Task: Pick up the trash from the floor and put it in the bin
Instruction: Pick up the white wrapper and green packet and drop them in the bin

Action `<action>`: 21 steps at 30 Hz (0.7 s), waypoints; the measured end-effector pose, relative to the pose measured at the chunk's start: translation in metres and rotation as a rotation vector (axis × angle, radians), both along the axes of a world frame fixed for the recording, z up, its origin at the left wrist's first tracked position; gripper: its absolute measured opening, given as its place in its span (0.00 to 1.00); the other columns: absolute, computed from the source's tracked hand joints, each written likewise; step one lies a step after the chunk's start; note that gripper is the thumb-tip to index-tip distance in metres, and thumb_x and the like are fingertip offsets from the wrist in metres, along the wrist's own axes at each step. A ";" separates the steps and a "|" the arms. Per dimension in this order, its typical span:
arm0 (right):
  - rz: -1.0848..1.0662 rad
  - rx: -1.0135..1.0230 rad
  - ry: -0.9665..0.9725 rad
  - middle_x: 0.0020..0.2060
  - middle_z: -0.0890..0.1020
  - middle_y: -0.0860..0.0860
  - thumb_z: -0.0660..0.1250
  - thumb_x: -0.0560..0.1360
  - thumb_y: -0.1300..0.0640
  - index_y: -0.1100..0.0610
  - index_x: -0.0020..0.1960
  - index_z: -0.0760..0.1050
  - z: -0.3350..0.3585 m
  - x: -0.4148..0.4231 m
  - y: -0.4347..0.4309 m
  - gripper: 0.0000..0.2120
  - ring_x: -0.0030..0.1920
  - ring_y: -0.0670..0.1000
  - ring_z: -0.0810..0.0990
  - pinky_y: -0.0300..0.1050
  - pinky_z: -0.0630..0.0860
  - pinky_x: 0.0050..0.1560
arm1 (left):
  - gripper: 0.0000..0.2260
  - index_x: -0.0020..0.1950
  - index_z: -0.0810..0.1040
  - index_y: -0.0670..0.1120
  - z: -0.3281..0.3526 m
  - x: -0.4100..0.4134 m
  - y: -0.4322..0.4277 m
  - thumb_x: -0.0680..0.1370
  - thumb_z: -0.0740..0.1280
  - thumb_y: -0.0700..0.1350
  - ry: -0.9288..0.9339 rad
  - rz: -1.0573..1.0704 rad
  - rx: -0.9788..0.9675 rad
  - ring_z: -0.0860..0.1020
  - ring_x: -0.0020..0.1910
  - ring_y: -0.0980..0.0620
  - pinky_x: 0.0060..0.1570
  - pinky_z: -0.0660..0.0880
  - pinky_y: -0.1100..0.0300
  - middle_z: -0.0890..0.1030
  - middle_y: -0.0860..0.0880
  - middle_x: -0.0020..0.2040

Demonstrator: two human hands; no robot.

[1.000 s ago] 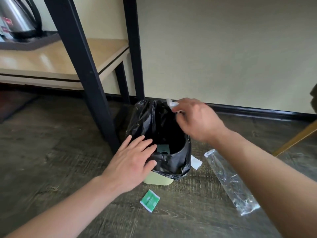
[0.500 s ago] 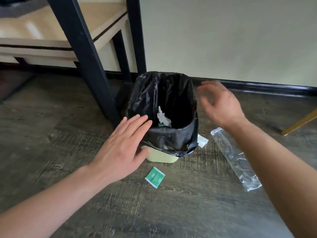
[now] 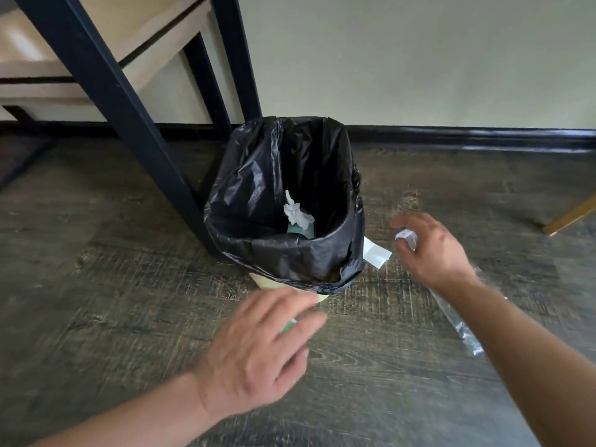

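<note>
The bin, lined with a black bag, stands on the wood floor by a black table leg. A crumpled white tissue lies inside it. My left hand hovers low in front of the bin, fingers apart, covering all but a corner of a green packet. My right hand is right of the bin, its fingers curled around the top end of a clear plastic wrapper whose remaining length lies on the floor. A white paper slip lies against the bin's right side.
Black table legs and a low wooden shelf stand left of and behind the bin. The wall with a black baseboard runs close behind. A wooden furniture leg angles in at the right edge.
The tissue dropped from my right hand into the bin. That hand then came down to the wrapper's end. My left hand left the bin's rim and moved down over the green packet.
</note>
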State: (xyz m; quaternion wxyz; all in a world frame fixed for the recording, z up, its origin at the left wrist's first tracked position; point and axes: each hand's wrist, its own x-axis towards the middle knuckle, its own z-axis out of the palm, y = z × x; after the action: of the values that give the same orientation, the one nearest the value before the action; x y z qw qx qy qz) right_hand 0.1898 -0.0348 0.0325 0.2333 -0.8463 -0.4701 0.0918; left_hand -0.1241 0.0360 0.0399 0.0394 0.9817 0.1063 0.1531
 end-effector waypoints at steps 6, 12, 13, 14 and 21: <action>-0.001 -0.125 0.036 0.68 0.80 0.56 0.65 0.79 0.58 0.55 0.69 0.76 -0.048 0.006 0.025 0.19 0.63 0.58 0.82 0.57 0.81 0.61 | 0.25 0.72 0.69 0.52 -0.107 0.005 0.006 0.77 0.64 0.60 0.481 0.538 -0.301 0.76 0.67 0.48 0.59 0.79 0.53 0.72 0.52 0.73; -0.022 -0.224 0.071 0.68 0.80 0.54 0.65 0.78 0.59 0.55 0.71 0.75 -0.094 0.020 0.049 0.22 0.65 0.59 0.79 0.54 0.79 0.63 | 0.20 0.62 0.70 0.48 -0.156 0.043 0.024 0.76 0.72 0.54 0.420 0.952 -0.490 0.77 0.61 0.44 0.55 0.75 0.51 0.75 0.46 0.64; -0.032 -0.238 0.086 0.69 0.79 0.55 0.64 0.78 0.59 0.55 0.72 0.73 -0.101 0.022 0.054 0.23 0.67 0.59 0.78 0.55 0.79 0.64 | 0.19 0.62 0.71 0.47 -0.159 0.045 0.025 0.76 0.72 0.52 0.440 0.978 -0.533 0.77 0.62 0.44 0.56 0.75 0.51 0.76 0.46 0.64; -0.047 -0.263 0.093 0.70 0.78 0.55 0.64 0.78 0.59 0.54 0.74 0.72 -0.106 0.024 0.058 0.24 0.68 0.60 0.77 0.56 0.78 0.65 | 0.18 0.63 0.72 0.47 -0.155 0.046 0.024 0.77 0.71 0.51 0.461 0.994 -0.554 0.78 0.63 0.44 0.57 0.75 0.52 0.76 0.46 0.65; -0.139 -0.443 0.034 0.71 0.72 0.59 0.61 0.80 0.63 0.58 0.76 0.66 -0.132 0.028 0.083 0.24 0.72 0.63 0.70 0.58 0.74 0.68 | 0.05 0.52 0.70 0.64 -0.020 0.021 -0.017 0.77 0.64 0.56 0.426 0.573 -0.694 0.77 0.49 0.68 0.41 0.69 0.68 0.76 0.65 0.46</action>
State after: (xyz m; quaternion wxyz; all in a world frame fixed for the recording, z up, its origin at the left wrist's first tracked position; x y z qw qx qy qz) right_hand 0.2174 0.0479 -0.0992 0.0555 -0.9055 -0.3750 0.1906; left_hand -0.1033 0.0192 0.0195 0.2975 0.8515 0.4222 -0.0908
